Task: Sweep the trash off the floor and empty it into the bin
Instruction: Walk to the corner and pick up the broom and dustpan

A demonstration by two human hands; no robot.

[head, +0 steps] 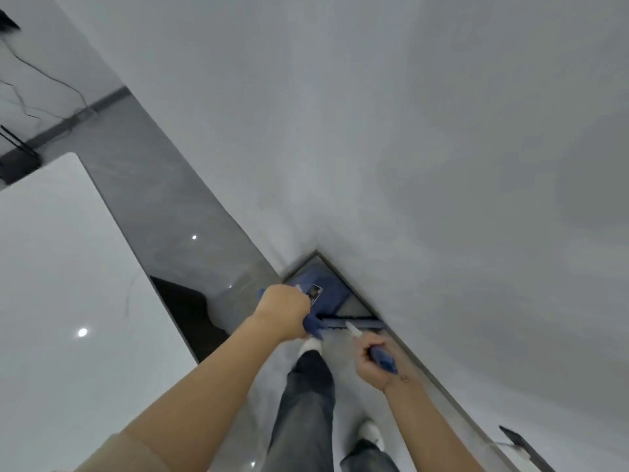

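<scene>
A blue dustpan (328, 286) sits on the floor in the corner where two white walls meet. A small shiny wrapper (313, 291) lies on it. My left hand (287, 310) grips a blue handle that runs toward the dustpan. The broom head (354, 322), a blue bar with dark bristles, lies across the floor at the pan's near edge, reaching the right wall. My right hand (372, 364) grips the broom's blue grip, its white shaft leading down to the head. No bin is in view.
White walls (408, 148) close off the corner ahead and to the right. A glossy white surface (51, 267) fills the left, with a dark gap (189, 315) beside it. A black router (17, 163) and cables sit far left. My legs and white shoes (309, 347) stand just behind the broom.
</scene>
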